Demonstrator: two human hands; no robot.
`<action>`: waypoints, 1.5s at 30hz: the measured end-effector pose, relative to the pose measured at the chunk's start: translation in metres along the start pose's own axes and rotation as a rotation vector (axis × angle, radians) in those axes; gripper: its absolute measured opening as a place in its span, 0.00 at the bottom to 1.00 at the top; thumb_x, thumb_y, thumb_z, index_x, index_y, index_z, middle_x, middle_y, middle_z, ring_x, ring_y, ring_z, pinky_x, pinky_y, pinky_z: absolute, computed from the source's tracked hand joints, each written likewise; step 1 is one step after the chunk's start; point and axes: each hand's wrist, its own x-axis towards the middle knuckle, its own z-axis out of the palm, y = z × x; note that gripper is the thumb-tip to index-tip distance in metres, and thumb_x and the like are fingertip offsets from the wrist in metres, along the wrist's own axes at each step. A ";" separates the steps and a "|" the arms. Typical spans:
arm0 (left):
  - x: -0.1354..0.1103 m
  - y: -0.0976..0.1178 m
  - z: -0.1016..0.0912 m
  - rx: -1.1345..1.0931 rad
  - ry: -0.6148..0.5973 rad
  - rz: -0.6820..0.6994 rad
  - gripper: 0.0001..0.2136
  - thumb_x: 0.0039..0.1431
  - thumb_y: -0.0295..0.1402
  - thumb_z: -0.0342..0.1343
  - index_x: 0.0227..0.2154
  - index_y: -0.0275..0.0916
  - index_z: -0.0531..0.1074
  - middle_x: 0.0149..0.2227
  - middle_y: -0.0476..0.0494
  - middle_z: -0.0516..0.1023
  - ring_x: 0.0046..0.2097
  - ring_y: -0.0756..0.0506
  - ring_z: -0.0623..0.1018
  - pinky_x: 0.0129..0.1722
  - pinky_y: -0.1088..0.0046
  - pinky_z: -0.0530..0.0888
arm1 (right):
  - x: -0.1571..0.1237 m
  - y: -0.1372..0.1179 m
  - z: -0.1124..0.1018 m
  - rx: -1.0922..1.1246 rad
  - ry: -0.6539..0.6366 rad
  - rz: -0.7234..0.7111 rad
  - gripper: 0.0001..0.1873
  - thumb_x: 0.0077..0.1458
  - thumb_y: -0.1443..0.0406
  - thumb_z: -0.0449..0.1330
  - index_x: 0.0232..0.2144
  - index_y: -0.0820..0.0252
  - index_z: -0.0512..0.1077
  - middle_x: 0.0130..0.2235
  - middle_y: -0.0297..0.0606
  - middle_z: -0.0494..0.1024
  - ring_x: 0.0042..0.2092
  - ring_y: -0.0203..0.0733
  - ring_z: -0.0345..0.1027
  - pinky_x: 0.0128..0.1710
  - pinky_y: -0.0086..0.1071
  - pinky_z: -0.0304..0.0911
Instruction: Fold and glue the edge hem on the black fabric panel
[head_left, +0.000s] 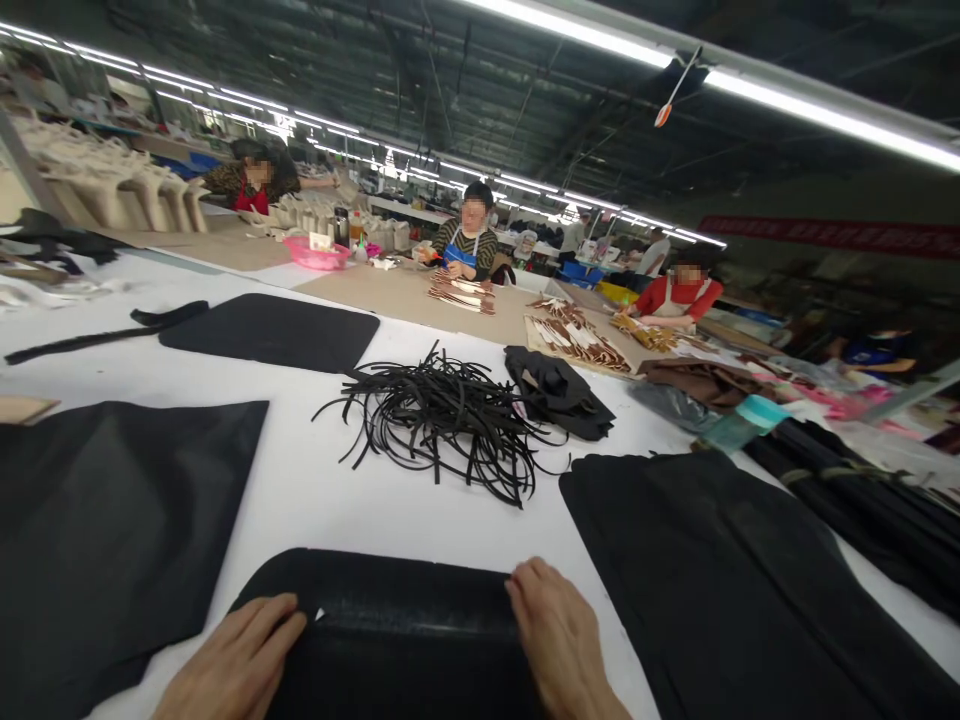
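Note:
A black leather-like panel with rounded corners lies in front of me at the bottom of the head view, its surface curved and shiny. At its left edge, my left hand holds it with fingers together on top and the thumb hidden. A small white mark shows near those fingertips. My right hand grips the opposite edge, fingers bent over the upper right corner. Beyond the panel lies a tangled heap of thin black strips. The panel's near end is out of view.
Black sheets lie to the left, and a stack of black pieces to the right. Farther off are a flat black panel, a crumpled black piece and a pink basket. Several people sit working across the table.

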 end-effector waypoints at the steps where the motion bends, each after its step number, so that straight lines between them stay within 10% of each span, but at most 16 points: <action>1: 0.010 0.007 -0.003 -0.026 0.002 0.040 0.15 0.54 0.26 0.46 0.42 0.47 0.71 0.43 0.49 0.76 0.43 0.45 0.76 0.43 0.73 0.73 | 0.018 -0.009 -0.003 0.017 -0.006 -0.015 0.10 0.56 0.73 0.53 0.26 0.55 0.67 0.29 0.32 0.70 0.31 0.40 0.64 0.31 0.33 0.53; 12: 0.088 0.055 -0.017 -0.416 -0.196 0.005 0.15 0.56 0.20 0.42 0.38 0.43 0.69 0.42 0.45 0.74 0.42 0.45 0.74 0.41 0.70 0.74 | 0.134 -0.057 0.041 -0.070 0.064 -0.114 0.10 0.55 0.76 0.50 0.31 0.62 0.70 0.35 0.41 0.70 0.40 0.45 0.61 0.38 0.37 0.54; 25: 0.115 0.063 -0.014 -0.660 -0.390 0.035 0.19 0.57 0.22 0.44 0.50 0.43 0.64 0.48 0.46 0.73 0.48 0.47 0.73 0.48 0.72 0.71 | 0.023 -0.057 -0.015 0.011 -0.074 -0.367 0.14 0.45 0.77 0.56 0.34 0.56 0.65 0.31 0.33 0.69 0.31 0.43 0.61 0.35 0.36 0.52; 29: 0.112 0.062 -0.018 -0.672 -0.476 -0.101 0.11 0.60 0.27 0.43 0.31 0.40 0.71 0.30 0.50 0.73 0.32 0.49 0.73 0.34 0.74 0.69 | -0.003 -0.037 -0.022 0.148 -0.066 -0.242 0.11 0.53 0.76 0.51 0.28 0.56 0.65 0.27 0.31 0.69 0.29 0.39 0.62 0.33 0.34 0.49; 45: 0.087 0.029 -0.039 -0.858 -0.549 -0.564 0.12 0.58 0.36 0.44 0.34 0.39 0.72 0.20 0.54 0.68 0.22 0.50 0.68 0.25 0.75 0.64 | -0.021 0.029 -0.017 0.812 -0.395 0.274 0.13 0.58 0.58 0.45 0.31 0.55 0.67 0.26 0.31 0.70 0.29 0.39 0.62 0.31 0.31 0.55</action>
